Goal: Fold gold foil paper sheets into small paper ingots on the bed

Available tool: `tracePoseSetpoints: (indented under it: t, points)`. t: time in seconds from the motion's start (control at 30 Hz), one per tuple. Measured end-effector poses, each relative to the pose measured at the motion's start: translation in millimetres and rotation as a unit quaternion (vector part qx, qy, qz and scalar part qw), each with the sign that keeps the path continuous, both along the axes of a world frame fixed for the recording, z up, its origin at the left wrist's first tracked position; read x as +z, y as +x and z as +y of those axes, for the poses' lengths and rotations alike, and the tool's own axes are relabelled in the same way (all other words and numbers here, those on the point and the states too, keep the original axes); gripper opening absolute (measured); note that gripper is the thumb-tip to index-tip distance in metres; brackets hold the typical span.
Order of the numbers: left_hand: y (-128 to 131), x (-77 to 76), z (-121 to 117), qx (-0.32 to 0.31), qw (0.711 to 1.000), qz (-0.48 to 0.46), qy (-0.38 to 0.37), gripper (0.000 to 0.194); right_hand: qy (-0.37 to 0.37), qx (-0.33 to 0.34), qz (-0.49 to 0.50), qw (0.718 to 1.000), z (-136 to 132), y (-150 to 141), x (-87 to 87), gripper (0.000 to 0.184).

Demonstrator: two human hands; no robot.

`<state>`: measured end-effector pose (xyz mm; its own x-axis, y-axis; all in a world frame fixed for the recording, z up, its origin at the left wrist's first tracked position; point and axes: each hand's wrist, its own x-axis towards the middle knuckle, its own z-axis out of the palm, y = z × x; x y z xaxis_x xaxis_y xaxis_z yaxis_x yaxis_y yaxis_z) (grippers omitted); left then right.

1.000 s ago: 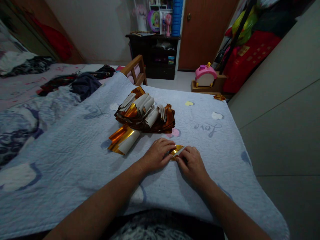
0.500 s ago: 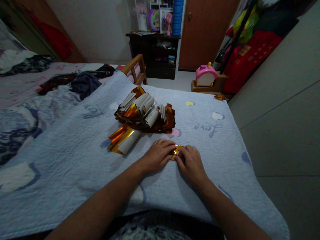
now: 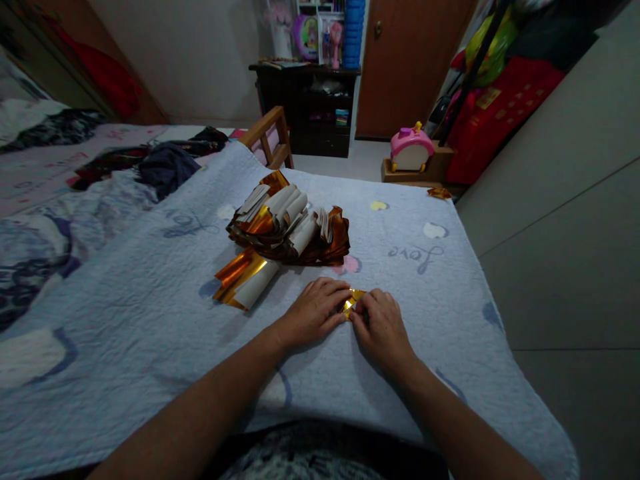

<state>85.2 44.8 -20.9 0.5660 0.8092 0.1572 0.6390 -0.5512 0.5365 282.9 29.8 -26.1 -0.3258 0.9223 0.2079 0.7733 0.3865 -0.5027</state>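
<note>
A small piece of shiny gold paper point(image 3: 353, 301) lies on the light blue quilt point(image 3: 425, 320), partly hidden between my hands. My left hand point(image 3: 317, 310) rests over its left end, fingers bent and pressing it down. At the right end my right hand point(image 3: 379, 323) pinches the paper between thumb and fingers, the fingertips partly hidden. Beyond my left hand stands a pile of gold paper sheets point(image 3: 295, 223) with pale backs, curled and stacked. A few loose curled gold sheets point(image 3: 245, 280) stick out at its near left.
A folded gold paper piece point(image 3: 439, 193) lies at the quilt's far right corner. Past the far edge are a wooden chair point(image 3: 270, 137), a pink toy point(image 3: 413, 150) and a dark cabinet point(image 3: 305, 110). Pale cabinet panels point(image 3: 565, 267) border the right side. Rumpled clothes point(image 3: 167, 170) lie at left.
The pale flap seen at the right end of the small gold paper has been folded down, and more gold shows now. My right hand has shifted slightly left; my left hand stays in place.
</note>
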Motion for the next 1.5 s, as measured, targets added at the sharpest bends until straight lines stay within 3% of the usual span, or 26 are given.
tracePoseSetpoints:
  t: [0.2, 0.37, 0.53, 0.73, 1.5]
  points:
    - [-1.0, -1.0, 1.9, 0.015, 0.998, -0.069, -0.003, 0.052, 0.007, -0.008, 0.005, 1.0, -0.5, -0.2, 0.3, 0.009]
    - [-4.7, 4.2, 0.1, 0.067, 0.991, -0.112, -0.012, 0.027, -0.007, -0.003, -0.001, 1.0, -1.1, -0.4, 2.1, 0.008]
    - [-5.4, 6.8, -1.5, 0.014, 0.996, -0.093, -0.005, 0.005, -0.008, 0.004, -0.008, 1.0, -1.5, -1.0, 3.7, 0.008]
    - [-4.1, 2.7, 0.9, -0.008, 0.998, -0.062, 0.009, 0.013, -0.003, -0.002, -0.014, 1.0, -1.1, -1.4, 2.5, 0.008]
    - [1.0, 6.6, -1.9, 0.008, 1.0, -0.022, -0.002, 0.011, -0.011, -0.017, -0.036, 0.999, -1.9, -2.9, 4.2, 0.011]
